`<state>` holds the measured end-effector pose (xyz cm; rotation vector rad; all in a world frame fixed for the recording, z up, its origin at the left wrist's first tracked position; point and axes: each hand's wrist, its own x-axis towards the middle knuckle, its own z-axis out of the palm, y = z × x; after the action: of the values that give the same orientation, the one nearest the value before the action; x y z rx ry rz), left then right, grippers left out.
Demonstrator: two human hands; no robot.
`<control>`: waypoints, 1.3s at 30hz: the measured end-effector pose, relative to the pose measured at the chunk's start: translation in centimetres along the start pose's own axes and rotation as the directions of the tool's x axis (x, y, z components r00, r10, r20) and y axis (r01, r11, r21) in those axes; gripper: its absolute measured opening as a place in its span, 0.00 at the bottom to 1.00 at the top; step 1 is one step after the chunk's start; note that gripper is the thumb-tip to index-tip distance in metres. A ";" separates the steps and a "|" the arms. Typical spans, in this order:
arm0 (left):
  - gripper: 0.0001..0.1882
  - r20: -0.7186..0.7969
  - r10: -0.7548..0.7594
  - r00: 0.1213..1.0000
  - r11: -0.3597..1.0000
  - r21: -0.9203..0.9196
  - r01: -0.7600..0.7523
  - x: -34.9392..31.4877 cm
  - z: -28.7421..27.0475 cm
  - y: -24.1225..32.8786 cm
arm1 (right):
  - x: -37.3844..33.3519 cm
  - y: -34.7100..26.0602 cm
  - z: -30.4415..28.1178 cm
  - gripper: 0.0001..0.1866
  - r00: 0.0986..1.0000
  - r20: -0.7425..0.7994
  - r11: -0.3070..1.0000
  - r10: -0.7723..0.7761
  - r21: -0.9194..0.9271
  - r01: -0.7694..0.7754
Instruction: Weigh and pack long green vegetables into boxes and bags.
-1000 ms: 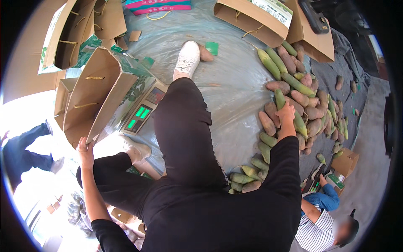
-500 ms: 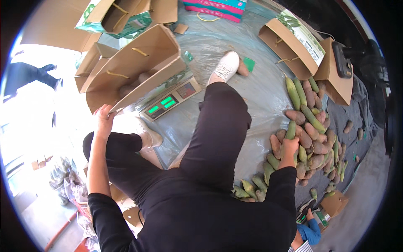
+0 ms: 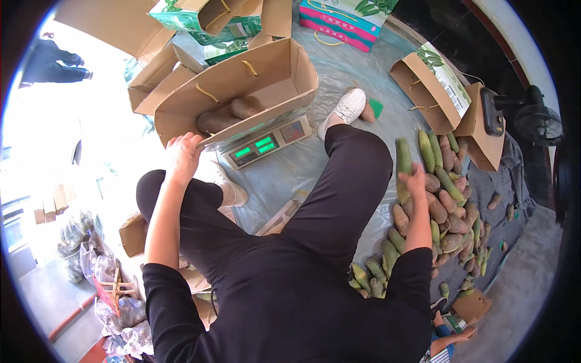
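Observation:
My left hand (image 3: 183, 158) grips the near left rim of an open cardboard carton (image 3: 177, 115) with yellow cord handles. The carton sits on a digital scale (image 3: 257, 149) with lit green displays. Several reddish-brown root vegetables (image 3: 246, 107) lie inside it. On the right, my right hand (image 3: 415, 180) is closed round the lower part of a long green radish (image 3: 403, 154), held above the near left side of a heap. That heap mixes green radishes (image 3: 446, 180) with brownish-red roots (image 3: 436, 207).
Open cartons (image 3: 423, 91) stand at the far right, beside a small fan (image 3: 537, 124). More cartons (image 3: 224, 27) and stacked pink and blue boxes (image 3: 342, 24) are at the back. Plastic sheeting (image 3: 339, 66) covers the floor. Another person's arm (image 3: 454, 340) shows at lower right.
My right hand has lifted the green radish up off the heap. My left hand keeps hold of the carton rim. The whole view has shifted, showing more of the carton's inside.

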<state>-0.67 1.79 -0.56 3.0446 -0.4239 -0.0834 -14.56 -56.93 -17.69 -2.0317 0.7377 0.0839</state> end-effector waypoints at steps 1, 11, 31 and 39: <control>0.04 0.007 0.004 1.000 1.000 -0.004 -0.004 -0.1 0.0 -0.1 | 0.9 -3.2 -0.1 0.28 0.994 0.031 0.995 -0.104 0.007 0.104; 0.04 -0.064 0.040 0.997 0.999 -0.016 -0.041 -0.1 0.6 -0.7 | -2.1 -35.6 5.8 0.29 0.574 0.167 0.589 -0.802 0.055 0.806; 0.06 -0.048 0.092 0.995 0.994 -0.061 -0.094 -0.6 0.9 -1.6 | -0.3 -36.1 12.0 0.20 0.670 0.255 0.705 -0.697 0.071 0.706; 0.06 -0.013 0.105 0.994 0.991 -0.078 -0.106 -0.3 1.5 -1.9 | 3.7 -9.9 4.7 0.18 0.974 0.025 0.926 -0.224 -0.306 0.220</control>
<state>-0.56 3.63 -2.18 2.9379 -0.5659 -0.0785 -5.20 -51.19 -14.08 -2.4032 0.5190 0.0594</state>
